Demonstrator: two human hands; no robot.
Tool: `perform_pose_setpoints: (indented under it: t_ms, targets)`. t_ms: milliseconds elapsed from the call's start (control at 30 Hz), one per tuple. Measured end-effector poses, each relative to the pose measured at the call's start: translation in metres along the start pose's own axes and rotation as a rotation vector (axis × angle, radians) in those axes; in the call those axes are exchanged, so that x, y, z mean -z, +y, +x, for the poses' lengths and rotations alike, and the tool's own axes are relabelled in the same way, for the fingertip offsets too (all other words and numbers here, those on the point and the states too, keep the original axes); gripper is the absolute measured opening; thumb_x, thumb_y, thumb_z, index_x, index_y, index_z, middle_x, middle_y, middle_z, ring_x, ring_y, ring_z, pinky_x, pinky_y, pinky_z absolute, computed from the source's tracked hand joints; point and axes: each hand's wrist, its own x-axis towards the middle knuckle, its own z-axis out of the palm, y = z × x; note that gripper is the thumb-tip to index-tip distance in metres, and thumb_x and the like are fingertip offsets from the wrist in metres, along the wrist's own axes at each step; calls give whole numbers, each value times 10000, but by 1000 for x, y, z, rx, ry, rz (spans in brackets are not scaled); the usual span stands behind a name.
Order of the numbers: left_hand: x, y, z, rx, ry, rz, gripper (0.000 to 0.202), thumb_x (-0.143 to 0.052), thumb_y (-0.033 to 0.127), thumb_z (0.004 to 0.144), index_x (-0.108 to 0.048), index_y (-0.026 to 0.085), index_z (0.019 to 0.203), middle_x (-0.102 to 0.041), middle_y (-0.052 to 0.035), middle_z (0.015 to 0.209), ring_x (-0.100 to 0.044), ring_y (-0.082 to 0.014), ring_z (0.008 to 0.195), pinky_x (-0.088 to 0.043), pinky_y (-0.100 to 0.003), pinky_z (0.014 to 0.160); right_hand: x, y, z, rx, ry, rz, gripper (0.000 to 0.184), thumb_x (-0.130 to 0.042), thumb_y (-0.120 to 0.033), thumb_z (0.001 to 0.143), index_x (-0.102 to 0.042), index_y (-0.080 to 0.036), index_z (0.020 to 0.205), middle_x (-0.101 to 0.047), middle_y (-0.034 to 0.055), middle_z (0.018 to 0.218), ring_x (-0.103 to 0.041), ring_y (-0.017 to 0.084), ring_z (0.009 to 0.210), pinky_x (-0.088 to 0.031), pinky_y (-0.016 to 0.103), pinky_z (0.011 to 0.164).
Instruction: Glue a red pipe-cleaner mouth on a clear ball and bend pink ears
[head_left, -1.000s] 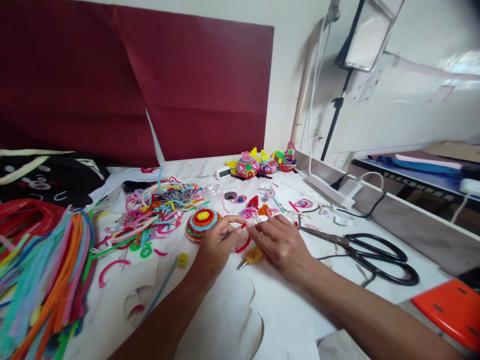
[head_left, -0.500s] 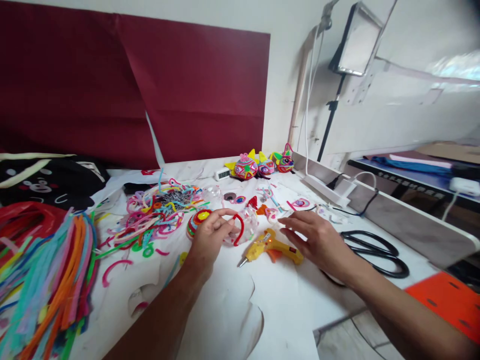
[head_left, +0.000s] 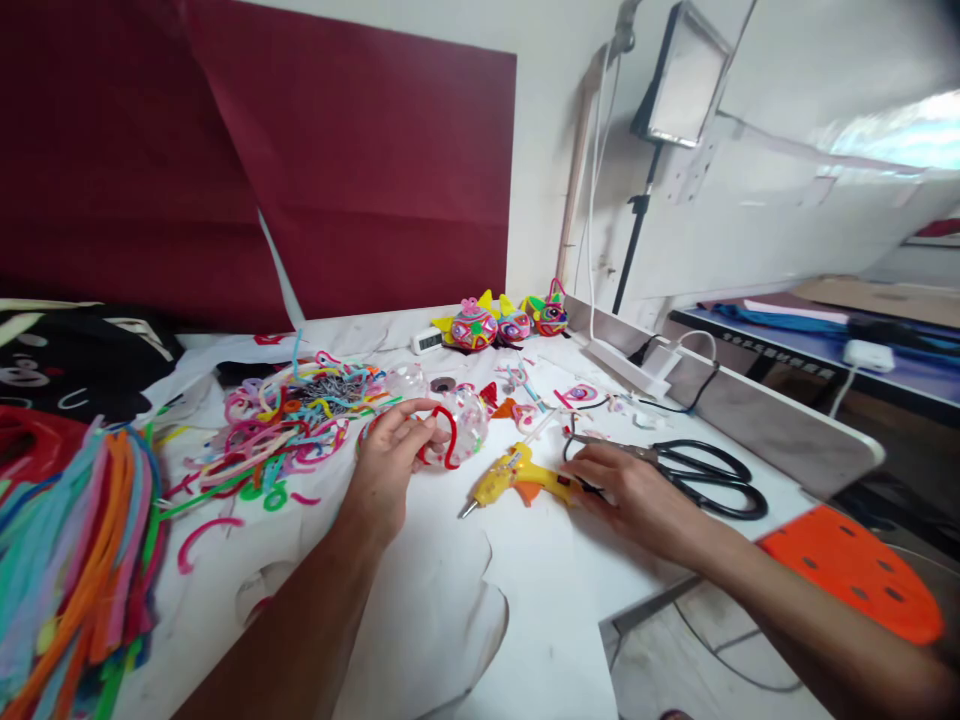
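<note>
- Left hand (head_left: 384, 462), centre of frame: thumb and fingertips pinched together on a curved red pipe cleaner (head_left: 453, 442).
- Right hand (head_left: 637, 500), right of centre: fingers loosely curled at the handle end of the glue gun; cannot tell whether they grip.
- Glue gun (head_left: 502, 477), yellow, centre: pale label, print too small to read.
- Black-handled scissors (head_left: 679, 468), right of centre, beyond the right hand.
- White timer (head_left: 427, 341), mid-frame: digits illegible.
- White lettering (head_left: 780, 355) on a dark table edge, right: blurred.
</note>
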Motion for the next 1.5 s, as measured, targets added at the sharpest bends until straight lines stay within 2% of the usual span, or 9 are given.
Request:
perform_pose_setpoints:
  t_ms: [167, 367, 500, 633, 800, 967, 1167, 1333, 1500]
  targets:
    - [1, -1, -1, -2, -20, -39, 307, -701, 294, 678, -630, 202, 962, -666, 32, 629, -548, -107, 580, -300, -198, 493, -13, -9, 26, -106, -201, 16, 238, -500, -168, 896, -639, -148, 1088, -648, 119, 990, -630, 208, 865, -462, 299, 750]
    - [1, 0, -2, -25, -7, -48, 305, -692, 293, 691, -630, 181, 968, -653, 27, 625, -557, -114, 584, -390, -213, 557, -12, -5, 43, -148, -239, 28, 115, -592, -258, 818, -634, -161, 771, -651, 68, 766, -587, 172, 637, -379, 261, 568]
    - [2, -1, -1, -39, 9, -46, 296, -692, 292, 688, -636, 181, 957, -645, 28, 611, -578, -126, 595, -410, -221, 569, -1, -1, 35, -167, -240, 135, 133, -524, -220, 847, -627, -162, 909, -670, 68, 861, -606, 172, 724, -431, 262, 640]
    - [2, -2, -1, -49, 17, -37, 267, -688, 290, 694, -644, 185, 936, -654, 23, 623, -594, -132, 612, -429, -230, 592, 14, 3, 19, -245, -253, 523, 192, -518, -258, 872, -601, -174, 1023, -653, 41, 833, -590, 172, 720, -472, 277, 652]
    - [1, -3, -2, -74, 16, -20, 259, -685, 289, 700, -635, 183, 931, -645, 28, 613, -592, -131, 619, -442, -232, 615, 29, 4, 13, -321, -193, 837, 374, -606, -450, 855, -597, -189, 1123, -588, 45, 929, -542, 165, 784, -490, 270, 680]
    - [-1, -5, -3, -99, 0, 20, 252, -673, 293, 721, -633, 181, 944, -626, 37, 597, -580, -131, 611, -435, -233, 618, 30, 2, 24, -343, -136, 1009, 376, -640, -506, 825, -643, -174, 1001, -557, 29, 858, -496, 132, 722, -449, 237, 624]
    - [-4, -9, -4, -113, 6, 81, 219, -647, 281, 740, -651, 178, 933, -625, 33, 596, -575, -129, 594, -425, -237, 613, 14, 0, 36, -395, -6, 1129, 378, -725, -509, 748, -617, -161, 849, -601, 23, 774, -540, 113, 616, -455, 229, 544]
    - [-4, -14, -3, -138, 7, 163, 215, -627, 286, 756, -653, 186, 944, -621, 30, 610, -586, -142, 617, -430, -241, 608, 2, 1, 41, -394, 37, 1233, 388, -747, -436, 752, -600, -166, 990, -683, 96, 962, -663, 171, 693, -537, 272, 559]
    - [-3, -23, -5, -187, -35, 264, 193, -599, 301, 800, -658, 212, 960, -647, 14, 673, -601, -161, 659, -427, -248, 602, -5, -8, 42, -389, 106, 1245, 340, -734, -412, 769, -590, -163, 950, -692, 95, 951, -667, 151, 621, -517, 244, 499]
